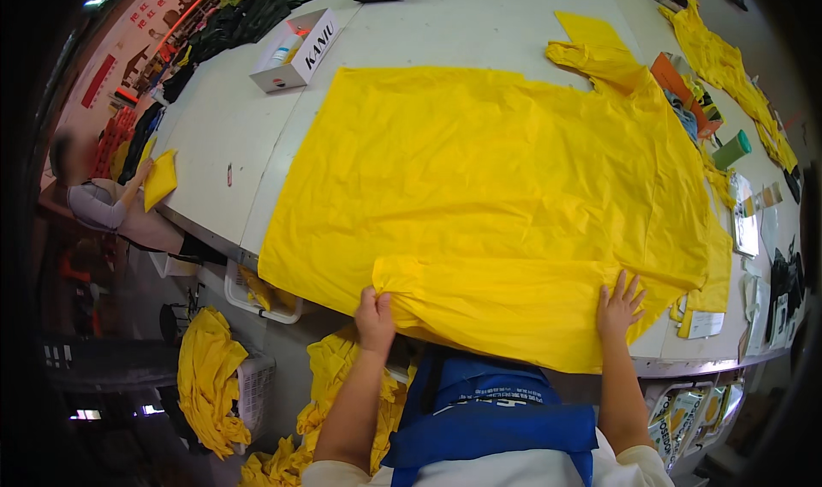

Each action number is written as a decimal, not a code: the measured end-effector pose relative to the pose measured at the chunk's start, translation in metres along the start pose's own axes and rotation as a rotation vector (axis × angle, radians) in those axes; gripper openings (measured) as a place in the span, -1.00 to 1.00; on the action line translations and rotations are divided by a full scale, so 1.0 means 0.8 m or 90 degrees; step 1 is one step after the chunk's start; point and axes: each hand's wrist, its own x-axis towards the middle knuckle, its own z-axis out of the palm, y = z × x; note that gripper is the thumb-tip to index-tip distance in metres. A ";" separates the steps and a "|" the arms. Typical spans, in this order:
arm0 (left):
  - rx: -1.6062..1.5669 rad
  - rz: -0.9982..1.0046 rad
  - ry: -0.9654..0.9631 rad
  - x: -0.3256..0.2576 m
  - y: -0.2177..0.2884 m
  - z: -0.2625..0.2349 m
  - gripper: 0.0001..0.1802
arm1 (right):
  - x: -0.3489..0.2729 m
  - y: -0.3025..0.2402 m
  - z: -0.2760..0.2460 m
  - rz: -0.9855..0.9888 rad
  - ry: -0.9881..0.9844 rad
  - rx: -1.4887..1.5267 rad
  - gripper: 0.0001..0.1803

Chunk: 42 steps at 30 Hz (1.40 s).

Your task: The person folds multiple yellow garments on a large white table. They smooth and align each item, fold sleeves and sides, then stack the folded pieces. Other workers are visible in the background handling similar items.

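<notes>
A large yellow garment (488, 187) lies spread flat over the white table (223, 119), its near edge folded back on itself. My left hand (375, 317) pinches that folded near edge at the left, fingers closed on the cloth. My right hand (618, 303) rests flat on the yellow garment near its right front corner, fingers spread. A sleeve (599, 59) sticks out at the far right.
A white open box (295, 48) stands at the table's far left. A green cup (730, 150), an orange box (676, 80) and papers crowd the right edge. More yellow garments (208, 376) hang over baskets below. Another person (107, 200) sits at the left holding yellow cloth.
</notes>
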 end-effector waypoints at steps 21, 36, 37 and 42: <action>0.397 -0.112 0.085 0.041 -0.115 -0.009 -0.22 | 0.002 0.067 0.024 -0.210 0.089 0.272 -0.33; -0.423 -0.550 0.214 0.041 -0.145 -0.139 -0.84 | -0.076 0.174 -0.018 -0.543 0.019 0.158 -0.75; -0.464 -0.528 0.221 0.036 -0.136 -0.150 -0.82 | -0.075 0.183 -0.019 -0.532 -0.021 0.177 -0.75; -0.643 -0.375 0.209 0.093 -0.009 -0.183 -0.74 | -0.029 0.182 -0.110 -0.270 -0.013 0.322 -0.89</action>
